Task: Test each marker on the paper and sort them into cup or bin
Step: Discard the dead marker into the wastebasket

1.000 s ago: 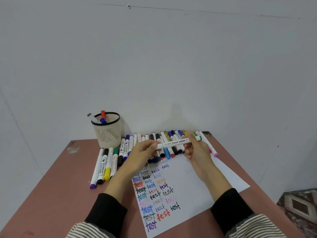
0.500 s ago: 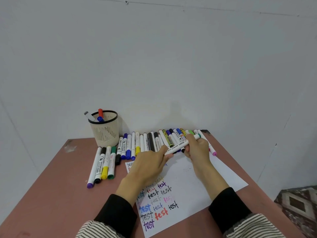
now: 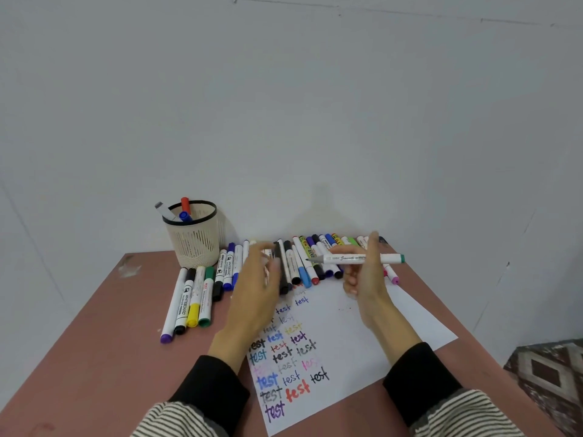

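My right hand (image 3: 366, 279) holds a white marker (image 3: 353, 258) with a green end level above the paper. Its bare dark tip points left. My left hand (image 3: 257, 288) is blurred just left of that tip, fingers closed as if around the pulled-off cap, which I cannot make out. The white paper (image 3: 372, 329) lies under both hands, with "test" written on it in many colours. A beige mesh cup (image 3: 193, 244) at the back left holds three markers. No bin is in view.
A row of several markers (image 3: 312, 263) lies along the paper's far edge against the wall. More markers (image 3: 189, 304) lie left of the paper, in front of the cup. The brown table (image 3: 94, 357) ends at right, above a patterned rug (image 3: 549, 373).
Both hands held the capped marker at first. My left hand then pulled away to the left, and the tip is now bare. The right hand turned the marker level.
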### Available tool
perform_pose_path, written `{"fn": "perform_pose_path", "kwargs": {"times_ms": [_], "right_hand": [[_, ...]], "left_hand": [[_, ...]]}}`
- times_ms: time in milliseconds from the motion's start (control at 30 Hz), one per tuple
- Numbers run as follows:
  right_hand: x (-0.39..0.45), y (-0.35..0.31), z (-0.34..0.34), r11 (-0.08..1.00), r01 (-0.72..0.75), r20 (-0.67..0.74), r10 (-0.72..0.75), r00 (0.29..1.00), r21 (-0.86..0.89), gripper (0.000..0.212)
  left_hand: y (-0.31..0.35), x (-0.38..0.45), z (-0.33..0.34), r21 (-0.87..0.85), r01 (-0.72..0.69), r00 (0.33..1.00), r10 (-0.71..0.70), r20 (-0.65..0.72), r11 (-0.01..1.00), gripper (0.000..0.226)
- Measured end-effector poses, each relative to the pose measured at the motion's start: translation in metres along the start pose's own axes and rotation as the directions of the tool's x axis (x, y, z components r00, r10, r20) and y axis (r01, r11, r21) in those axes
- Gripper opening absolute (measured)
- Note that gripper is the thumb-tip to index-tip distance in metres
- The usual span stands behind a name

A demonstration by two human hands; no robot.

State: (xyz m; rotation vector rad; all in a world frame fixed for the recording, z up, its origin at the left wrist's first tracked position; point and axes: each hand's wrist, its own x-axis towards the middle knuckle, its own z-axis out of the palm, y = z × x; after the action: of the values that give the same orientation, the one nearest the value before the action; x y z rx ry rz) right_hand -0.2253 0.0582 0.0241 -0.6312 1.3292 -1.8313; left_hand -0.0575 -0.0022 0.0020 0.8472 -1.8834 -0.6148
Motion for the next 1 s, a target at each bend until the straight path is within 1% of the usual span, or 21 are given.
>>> {"fn": "perform_pose_path", "kwargs": {"times_ms": [33,100,167,200,267,333,400,467,533,600,633,800,1000], "right_hand": [[0.000,0.001,0.000,1.000,0.011,0.011,-0.011,1.000,-0.012,0.078],[-0.001,0.006,0.004,0.997,0.024,0.081,-0.019,0.997,-0.071,0.082],[-0.004,0.012,0.011,0.991,0.008,0.164,0.013,0.986,-0.132,0.069],[-0.007,0.014,0.014,0.987,0.007,0.201,0.026,0.979,-0.160,0.060],[-0.008,0.019,0.017,0.967,0.070,0.265,-0.004,0.964,-0.244,0.042],[-0.008,0.025,0.015,0.934,0.161,0.299,-0.062,0.952,-0.318,0.033],[-0.008,0.031,0.013,0.909,0.197,0.311,-0.079,0.947,-0.368,0.027],[-0.010,0.033,0.014,0.890,0.218,0.332,-0.080,0.940,-0.400,0.027],[-0.012,0.033,0.016,0.875,0.243,0.342,-0.096,0.935,-0.418,0.032],[-0.012,0.034,0.017,0.849,0.271,0.326,-0.124,0.937,-0.453,0.039],[-0.012,0.035,0.016,0.836,0.277,0.317,-0.131,0.939,-0.474,0.039],[-0.009,0.041,0.016,0.807,0.227,0.272,-0.086,0.959,-0.545,0.029],[-0.012,0.041,0.016,0.784,0.268,0.312,-0.101,0.945,-0.559,0.029]], "left_hand": [[-0.003,0.001,0.000,-0.104,0.075,0.994,-0.083,-0.076,0.992,0.022],[-0.008,0.003,0.002,-0.229,0.191,0.958,-0.232,-0.168,0.955,0.026],[-0.013,0.006,0.005,-0.274,0.229,0.935,-0.290,-0.206,0.934,0.026],[-0.015,0.007,0.006,-0.281,0.223,0.933,-0.287,-0.216,0.934,0.024],[-0.018,0.007,0.006,-0.287,0.210,0.933,-0.279,-0.226,0.935,0.021],[-0.021,0.007,0.005,-0.309,0.227,0.927,-0.302,-0.222,0.924,0.020],[-0.024,0.009,0.004,-0.324,0.256,0.924,-0.329,-0.196,0.911,0.018],[-0.026,0.010,0.005,-0.334,0.272,0.925,-0.341,-0.168,0.903,0.013],[-0.027,0.010,0.005,-0.344,0.277,0.926,-0.345,-0.153,0.897,0.009],[-0.028,0.010,0.005,-0.346,0.275,0.928,-0.342,-0.149,0.897,0.008],[-0.028,0.010,0.005,-0.349,0.275,0.929,-0.342,-0.146,0.896,0.008],[-0.028,0.011,0.006,-0.347,0.295,0.930,-0.351,-0.110,0.890,0.010],[-0.033,0.011,0.008,-0.291,0.298,0.935,-0.339,-0.102,0.909,0.012]]}}
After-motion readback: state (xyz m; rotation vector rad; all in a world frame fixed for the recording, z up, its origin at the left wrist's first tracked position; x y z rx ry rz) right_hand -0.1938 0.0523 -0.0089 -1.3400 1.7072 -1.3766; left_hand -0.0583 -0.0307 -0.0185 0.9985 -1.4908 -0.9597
